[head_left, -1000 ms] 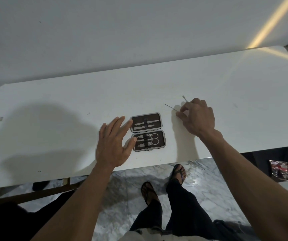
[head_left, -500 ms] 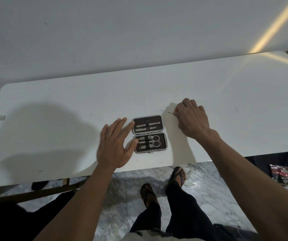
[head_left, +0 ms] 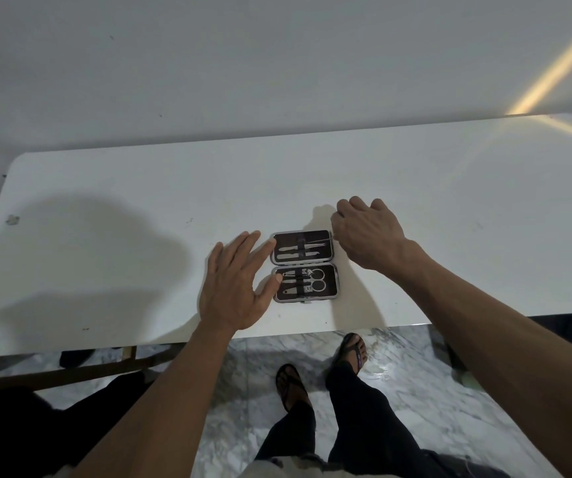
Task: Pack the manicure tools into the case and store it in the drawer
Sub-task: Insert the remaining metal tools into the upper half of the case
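Note:
The manicure case (head_left: 333, 282) lies open on the white table (head_left: 105, 208), dark lining up, with small metal tools strapped in both halves, scissors in the near half. My right hand (head_left: 367, 232) pinches a thin metal tool (head_left: 319, 240) whose tip reaches over the far half's upper right corner. Flat on the table beside the case's left edge rests my left hand (head_left: 234, 288), fingers spread, fingertips touching that side of the case.
The table's near edge runs just below the case. Under it are a marble floor (head_left: 415, 391), my legs and sandalled feet (head_left: 353, 353), and a wooden table brace (head_left: 71, 370) at the left. A grey wall stands behind the table.
My right hand picked the thin tool off the table at the right and carried it left to the case's far half. My left hand stayed beside the case.

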